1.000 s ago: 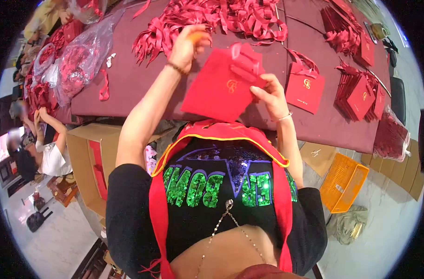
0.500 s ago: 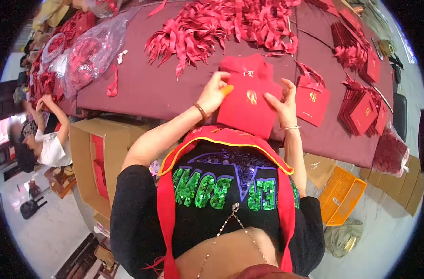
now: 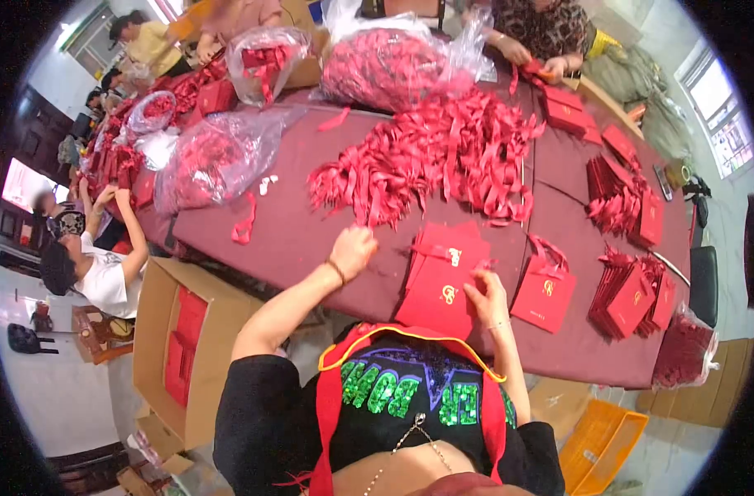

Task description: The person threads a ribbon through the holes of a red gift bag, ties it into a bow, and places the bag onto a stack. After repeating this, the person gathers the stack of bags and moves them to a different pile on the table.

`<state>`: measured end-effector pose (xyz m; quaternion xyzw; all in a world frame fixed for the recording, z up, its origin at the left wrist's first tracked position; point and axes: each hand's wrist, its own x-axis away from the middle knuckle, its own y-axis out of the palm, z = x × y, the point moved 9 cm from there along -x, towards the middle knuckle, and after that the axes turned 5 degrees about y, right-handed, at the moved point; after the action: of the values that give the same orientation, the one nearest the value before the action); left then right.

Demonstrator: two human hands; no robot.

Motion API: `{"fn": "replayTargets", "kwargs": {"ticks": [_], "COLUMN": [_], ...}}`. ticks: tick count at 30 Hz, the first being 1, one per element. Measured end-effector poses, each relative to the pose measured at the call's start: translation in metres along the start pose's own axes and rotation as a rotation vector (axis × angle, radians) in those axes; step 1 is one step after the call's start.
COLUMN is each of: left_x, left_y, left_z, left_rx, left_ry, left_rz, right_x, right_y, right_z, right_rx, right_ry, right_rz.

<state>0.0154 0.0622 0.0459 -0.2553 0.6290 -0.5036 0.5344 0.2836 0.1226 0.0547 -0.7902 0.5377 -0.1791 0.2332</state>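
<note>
- gold logo (image 3: 449, 294) on flat red paper bag (image 3: 426, 312): too tiny to read
- orange plastic crate (image 3: 602, 442): chopped by bottom edge
- left hand (image 3: 354, 250): fingertips tucked out of sight

A flat red paper bag (image 3: 440, 291) with a gold emblem lies face up at the near edge of the table (image 3: 294, 236), seemingly on more folded bags (image 3: 453, 241) fanned behind it. Tangled red ribbons (image 3: 443, 153) are heaped just beyond.

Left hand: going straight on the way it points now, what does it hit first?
Probably the pile of red ribbons just beyond the left hand, with only a strip of bare tablecloth between; depth is hard to judge.
</note>
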Motion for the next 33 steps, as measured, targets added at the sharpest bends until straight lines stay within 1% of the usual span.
{"fn": "replayTargets", "kwargs": {"ticks": [1, 2, 3, 4, 6, 7, 8, 9, 10, 11, 12, 13, 14, 15, 17, 18, 19, 20, 21, 22, 23, 24, 25, 26, 27, 28, 29, 30, 31, 32, 33], "left_x": [0.008, 0.013, 0.016, 0.020, 0.031, 0.025, 0.018, 0.011, 0.005, -0.007, -0.015, -0.020, -0.020, -0.015, -0.040, -0.051, -0.058, -0.065, -0.053, -0.051, -0.048, -0.042, -0.036, -0.033, -0.033, -0.028, -0.025, -0.019, -0.013, -0.012, -0.011], "left_y": [0.007, 0.001, -0.013, -0.023, -0.021, -0.031, -0.038, -0.039, -0.040, -0.056, -0.066, -0.077, -0.085, -0.089, -0.130, -0.135, -0.133, -0.143, -0.115, -0.108, -0.100, -0.087, -0.075, -0.064, -0.065, -0.053, -0.048, -0.033, -0.019, -0.010, -0.004], "left_z": [0.010, 0.027, 0.049, 0.067, 0.076, 0.073, 0.074, 0.065, 0.058, 0.065, 0.081, 0.100, 0.124, 0.139, 0.140, 0.120, 0.100, 0.086, 0.067, 0.057, 0.052, 0.045, 0.041, 0.040, 0.043, 0.042, 0.043, 0.043, 0.042, 0.042, 0.045], "left_rx": [-0.036, -0.042, -0.010, 0.023, 0.325, 0.477, 0.469, 0.690, 0.909, 0.898, 0.902, 0.963, 1.111, 1.128, 1.094, 1.060, 1.072, 1.028, 1.283, 1.227, 1.252, 1.198, 1.129, 1.082, 1.065, 1.018, 1.042, 1.111, 1.175, 1.167, 1.177], "left_ry": [0.027, 0.041, 0.131, 0.223, 0.192, 0.125, 0.131, -0.039, -0.212, -0.127, 0.010, 0.075, 0.216, 0.288, 0.349, 0.191, 0.073, 0.051, -0.289, -0.397, -0.439, -0.483, -0.474, -0.411, -0.407, -0.476, -0.570, -0.649, -0.726, -0.745, -0.753], "left_rz": [-0.140, -0.242, -0.256, -0.271, -0.444, -0.412, -0.406, -0.413, -0.415, -0.348, -0.385, -0.459, -0.559, -0.615, -0.525, -0.459, -0.386, -0.162, -0.222, -0.277, -0.264, -0.269, -0.224, -0.168, -0.150, -0.158, -0.185, -0.208, -0.229, -0.231, -0.242], "right_x": [-0.001, -0.001, -0.001, -0.001, 0.003, 0.006, 0.007, 0.007, 0.006, 0.008, 0.007, 0.006, 0.004, 0.002, 0.000, -0.002, -0.003, -0.003, -0.004, -0.004, -0.006, -0.004, -0.004, -0.003, -0.004, -0.003, -0.001, -0.002, -0.004, -0.005, -0.008], "right_y": [0.000, 0.000, -0.002, -0.001, -0.007, -0.007, -0.003, -0.001, 0.008, 0.013, 0.021, 0.028, 0.034, 0.038, 0.043, 0.043, 0.043, 0.038, 0.037, 0.036, 0.038, 0.036, 0.038, 0.035, 0.037, 0.038, 0.039, 0.037, 0.037, 0.038, 0.036], "right_z": [-0.003, -0.005, -0.011, -0.013, -0.038, -0.051, -0.059, -0.065, -0.064, -0.076, -0.076, -0.075, -0.078, -0.073, -0.069, -0.068, -0.066, -0.070, -0.069, -0.065, -0.056, -0.059, -0.060, -0.067, -0.065, -0.065, -0.064, -0.066, -0.063, -0.061, -0.060], "right_rx": [0.044, 0.089, 0.111, 0.108, 0.472, 0.572, 0.567, 0.562, 0.507, 0.503, 0.493, 0.484, 0.500, 0.483, 0.451, 0.446, 0.440, 0.422, 0.469, 0.517, 0.547, 0.527, 0.604, 0.621, 0.606, 0.561, 0.486, 0.415, 0.375, 0.331, 0.288], "right_ry": [0.011, 0.028, 0.082, 0.078, -0.157, -0.229, -0.269, -0.310, -0.397, -0.466, -0.497, -0.529, -0.552, -0.560, -0.568, -0.563, -0.554, -0.515, -0.476, -0.428, -0.394, -0.474, -0.436, -0.402, -0.351, -0.375, -0.378, -0.395, -0.368, -0.343, -0.276], "right_rz": [-0.010, -0.025, -0.047, -0.044, 0.117, 0.189, 0.184, 0.180, 0.134, 0.113, 0.080, 0.048, -0.001, -0.033, -0.078, -0.065, -0.055, -0.040, -0.013, 0.008, -0.021, 0.053, 0.017, 0.040, -0.020, -0.006, -0.030, -0.039, -0.076, -0.112, -0.131]}}
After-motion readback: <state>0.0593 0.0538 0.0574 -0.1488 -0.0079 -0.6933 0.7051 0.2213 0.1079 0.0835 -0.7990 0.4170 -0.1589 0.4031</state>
